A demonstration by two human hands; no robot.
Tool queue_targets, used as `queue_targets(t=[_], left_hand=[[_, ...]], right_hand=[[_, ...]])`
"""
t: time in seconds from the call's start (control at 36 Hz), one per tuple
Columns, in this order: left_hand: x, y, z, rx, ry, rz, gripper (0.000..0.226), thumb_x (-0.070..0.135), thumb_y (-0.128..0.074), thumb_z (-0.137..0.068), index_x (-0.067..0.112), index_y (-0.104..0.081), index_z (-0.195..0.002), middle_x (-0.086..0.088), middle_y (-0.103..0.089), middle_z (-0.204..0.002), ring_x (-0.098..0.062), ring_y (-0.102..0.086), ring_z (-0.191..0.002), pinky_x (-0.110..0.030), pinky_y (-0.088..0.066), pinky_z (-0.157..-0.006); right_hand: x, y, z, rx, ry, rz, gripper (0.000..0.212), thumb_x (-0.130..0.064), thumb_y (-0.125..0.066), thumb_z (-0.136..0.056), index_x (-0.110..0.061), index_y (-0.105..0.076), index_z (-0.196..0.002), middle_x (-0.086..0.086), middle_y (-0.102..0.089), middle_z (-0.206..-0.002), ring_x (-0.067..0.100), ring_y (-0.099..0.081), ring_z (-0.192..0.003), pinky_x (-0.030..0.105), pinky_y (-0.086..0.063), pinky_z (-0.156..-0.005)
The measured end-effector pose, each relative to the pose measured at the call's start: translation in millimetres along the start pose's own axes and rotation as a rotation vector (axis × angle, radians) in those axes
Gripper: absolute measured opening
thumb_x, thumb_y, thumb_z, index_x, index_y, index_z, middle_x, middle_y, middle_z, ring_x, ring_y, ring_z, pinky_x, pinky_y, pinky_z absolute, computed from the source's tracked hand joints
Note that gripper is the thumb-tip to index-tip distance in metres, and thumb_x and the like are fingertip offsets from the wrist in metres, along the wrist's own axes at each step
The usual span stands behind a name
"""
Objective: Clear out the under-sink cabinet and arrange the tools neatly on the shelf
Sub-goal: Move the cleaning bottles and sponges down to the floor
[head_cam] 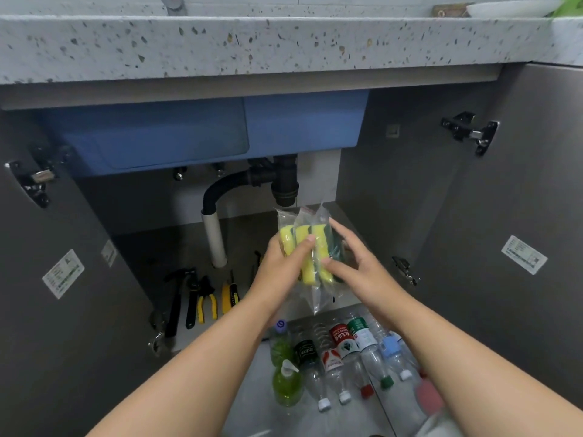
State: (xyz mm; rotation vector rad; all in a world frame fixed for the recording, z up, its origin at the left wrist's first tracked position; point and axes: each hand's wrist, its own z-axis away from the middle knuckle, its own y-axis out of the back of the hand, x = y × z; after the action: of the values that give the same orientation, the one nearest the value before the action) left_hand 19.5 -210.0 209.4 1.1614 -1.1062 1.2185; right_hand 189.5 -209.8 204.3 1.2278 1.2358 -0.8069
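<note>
I look into the open under-sink cabinet [394,184]. My left hand [284,263] grips a clear plastic pack of yellow-and-green sponges [315,247] in front of the cabinet opening, fingers curled over its front. My right hand [356,260] reaches the pack's right side, thumb and fingers touching the plastic. On the cabinet floor at the left lie a black hammer [176,298], a black-handled tool [191,305], yellow-handled pliers [206,302] and a yellow utility knife [227,294], side by side.
Several plastic bottles [356,351] and green soap bottles [285,381] lie on the floor in front of the cabinet. A black drain trap [284,181] and white pipe [214,241] hang under the blue sink basin [189,134]. Both doors stand open, hinges [473,132] exposed.
</note>
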Motion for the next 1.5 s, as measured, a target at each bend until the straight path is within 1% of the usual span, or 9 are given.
queue_targets(t=[0.25, 0.36, 0.47, 0.64, 0.86, 1.14, 1.25, 1.42, 1.5], left_hand=[[-7.5, -3.7, 0.3, 0.017, 0.088, -0.026, 0.097, 0.069, -0.088, -0.055, 0.031, -0.037, -0.129, 0.009, -0.065, -0.117, -0.007, -0.067, -0.107, -0.036, -0.057, -0.089], [-11.3, 0.1, -5.4, 0.031, 0.075, 0.093, 0.079, 0.041, -0.087, -0.062, 0.022, -0.05, -0.129, -0.006, -0.072, -0.116, -0.024, -0.072, -0.105, -0.051, -0.058, -0.094], [-8.2, 6.7, -5.4, -0.081, 0.117, 0.267, 0.066, 0.03, -0.081, -0.067, 0.023, -0.057, -0.129, -0.011, -0.073, -0.117, -0.033, -0.072, -0.107, -0.06, -0.056, -0.093], [-0.1, -1.5, 4.9, -0.279, 0.162, 0.348, 0.054, 0.016, -0.063, -0.079, 0.01, -0.06, -0.133, -0.017, -0.071, -0.116, -0.032, -0.071, -0.101, -0.045, -0.06, -0.084], [6.2, -31.1, 2.4, -0.351, 0.214, 0.246, 0.047, 0.014, -0.059, -0.092, 0.003, -0.056, -0.137, -0.026, -0.062, -0.134, -0.043, -0.06, -0.123, -0.058, -0.045, -0.11], [-31.4, -73.0, -18.3, -0.32, 0.177, -0.354, 0.056, 0.048, -0.07, -0.089, 0.026, -0.051, -0.137, 0.002, -0.058, -0.133, -0.018, -0.059, -0.118, -0.042, -0.05, -0.104], [-61.2, -78.4, -29.2, -0.46, 0.158, -0.592, 0.023, 0.033, -0.066, -0.096, 0.022, -0.064, -0.115, 0.0, -0.067, -0.114, -0.013, -0.064, -0.1, -0.022, -0.047, -0.071], [-101.3, -81.2, -41.2, -0.648, 0.199, -0.759, 0.021, 0.033, -0.066, -0.098, 0.023, -0.067, -0.116, 0.005, -0.07, -0.112, -0.011, -0.065, -0.105, -0.025, -0.05, -0.091], [-120.0, -83.9, -47.1, -0.657, 0.241, -0.755, 0.017, 0.03, -0.064, -0.099, 0.025, -0.067, -0.115, 0.005, -0.071, -0.11, -0.011, -0.067, -0.102, -0.026, -0.052, -0.09]], right_hand=[[2.2, -22.1, 3.0, 0.085, 0.103, 0.2, 0.084, -0.018, -0.078, -0.085, -0.056, -0.035, -0.146, -0.005, -0.043, -0.129, -0.006, -0.044, -0.123, -0.004, -0.034, -0.089], [1.0, -15.1, -1.3, 0.01, 0.091, 0.067, 0.09, -0.024, -0.086, -0.078, -0.057, -0.037, -0.145, -0.008, -0.047, -0.136, -0.003, -0.05, -0.126, 0.013, -0.041, -0.102], [-5.9, 4.1, -3.6, 0.047, -0.097, -0.235, 0.085, -0.037, -0.084, -0.076, -0.059, -0.037, -0.143, -0.01, -0.057, -0.133, 0.0, -0.066, -0.11, 0.019, -0.056, -0.072], [-1.4, 15.8, 2.5, -0.177, -0.283, -0.361, 0.062, -0.042, -0.082, -0.08, -0.023, -0.059, -0.134, 0.006, -0.07, -0.126, 0.027, -0.067, -0.117, 0.055, -0.051, -0.101], [-2.5, 56.5, 6.8, -0.133, -0.397, -0.268, 0.056, -0.041, -0.085, -0.073, -0.014, -0.071, -0.12, 0.014, -0.073, -0.118, 0.032, -0.07, -0.11, 0.049, -0.053, -0.099], [111.7, 108.9, 76.8, 0.203, -0.639, -0.377, 0.045, -0.03, -0.078, -0.083, -0.008, -0.067, -0.121, 0.016, -0.074, -0.113, 0.032, -0.072, -0.104, 0.045, -0.053, -0.099], [185.3, 93.4, 117.6, 0.299, -0.85, -0.457, 0.04, -0.027, -0.079, -0.083, -0.008, -0.069, -0.117, 0.009, -0.078, -0.094, 0.024, -0.076, -0.082, 0.035, -0.061, -0.076], [280.1, 59.0, 157.4, 0.46, -1.078, -0.523, 0.036, -0.027, -0.075, -0.085, -0.009, -0.07, -0.116, 0.005, -0.078, -0.088, 0.017, -0.069, -0.065, 0.025, -0.05, -0.052], [312.7, 46.6, 165.9, 0.539, -1.132, -0.665, 0.036, -0.021, -0.068, -0.092, -0.006, -0.062, -0.124, 0.014, -0.077, -0.104, 0.031, -0.074, -0.094, 0.041, -0.06, -0.081]])
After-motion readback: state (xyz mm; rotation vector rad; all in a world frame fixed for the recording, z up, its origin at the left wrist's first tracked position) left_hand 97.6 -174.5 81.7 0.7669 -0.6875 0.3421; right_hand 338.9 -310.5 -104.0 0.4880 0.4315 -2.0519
